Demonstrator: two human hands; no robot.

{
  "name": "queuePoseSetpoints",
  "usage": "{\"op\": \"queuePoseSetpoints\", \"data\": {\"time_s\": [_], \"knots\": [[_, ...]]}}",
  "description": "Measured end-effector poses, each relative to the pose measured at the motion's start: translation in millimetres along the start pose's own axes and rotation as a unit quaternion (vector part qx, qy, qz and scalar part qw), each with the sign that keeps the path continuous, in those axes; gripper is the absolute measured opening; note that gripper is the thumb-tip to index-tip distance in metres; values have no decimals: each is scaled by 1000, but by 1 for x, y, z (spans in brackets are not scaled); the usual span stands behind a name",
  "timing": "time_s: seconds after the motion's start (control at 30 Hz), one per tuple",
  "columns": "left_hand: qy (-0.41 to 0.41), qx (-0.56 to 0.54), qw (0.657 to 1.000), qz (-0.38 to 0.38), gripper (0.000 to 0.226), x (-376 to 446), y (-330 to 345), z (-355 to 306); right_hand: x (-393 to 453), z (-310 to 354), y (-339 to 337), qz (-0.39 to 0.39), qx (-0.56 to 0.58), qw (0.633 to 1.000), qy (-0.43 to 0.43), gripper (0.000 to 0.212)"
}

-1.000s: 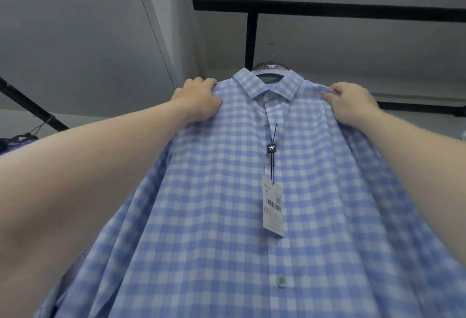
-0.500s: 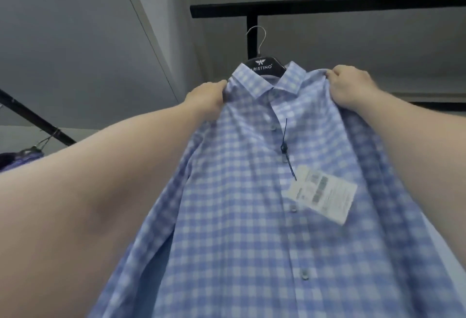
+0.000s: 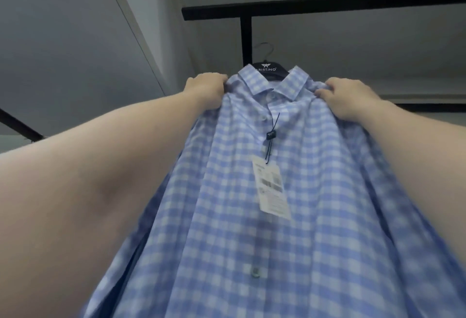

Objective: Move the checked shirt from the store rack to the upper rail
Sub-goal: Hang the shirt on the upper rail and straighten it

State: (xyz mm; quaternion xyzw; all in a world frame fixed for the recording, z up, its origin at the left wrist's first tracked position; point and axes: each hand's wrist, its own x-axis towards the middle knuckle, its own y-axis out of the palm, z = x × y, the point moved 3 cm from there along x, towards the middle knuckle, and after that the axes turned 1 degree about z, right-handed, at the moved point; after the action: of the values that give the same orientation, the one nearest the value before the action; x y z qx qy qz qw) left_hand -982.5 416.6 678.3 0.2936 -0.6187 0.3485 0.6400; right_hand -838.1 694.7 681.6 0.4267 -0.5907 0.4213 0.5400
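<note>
The blue-and-white checked shirt fills the lower middle of the view, held up high on its dark hanger. My left hand grips the shirt's left shoulder. My right hand grips its right shoulder. The hanger's metal hook sits below the black upper rail, not touching it, beside the rail's vertical post. A white price tag dangles on a dark cord over the button placket.
A second black rail runs lower at the right behind my right arm. Another black bar slants at the far left. Grey wall and ceiling panels lie behind everything.
The shirt and hanger dropped slightly in view, so the hook now sits lower beneath the rail. The price tag swung back from the right to hang along the placket.
</note>
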Motion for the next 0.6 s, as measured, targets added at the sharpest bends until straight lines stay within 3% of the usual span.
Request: {"op": "queuePoseSetpoints", "data": {"time_s": [0.2, 0.6], "knots": [[-38, -1, 999, -27, 25, 24, -7, 7, 24, 1, -12, -1, 29, 999, 33, 32], [-74, -4, 996, -40, 23, 7, -11, 44, 34, 38, -2, 5, 55, 998, 18, 34]]}}
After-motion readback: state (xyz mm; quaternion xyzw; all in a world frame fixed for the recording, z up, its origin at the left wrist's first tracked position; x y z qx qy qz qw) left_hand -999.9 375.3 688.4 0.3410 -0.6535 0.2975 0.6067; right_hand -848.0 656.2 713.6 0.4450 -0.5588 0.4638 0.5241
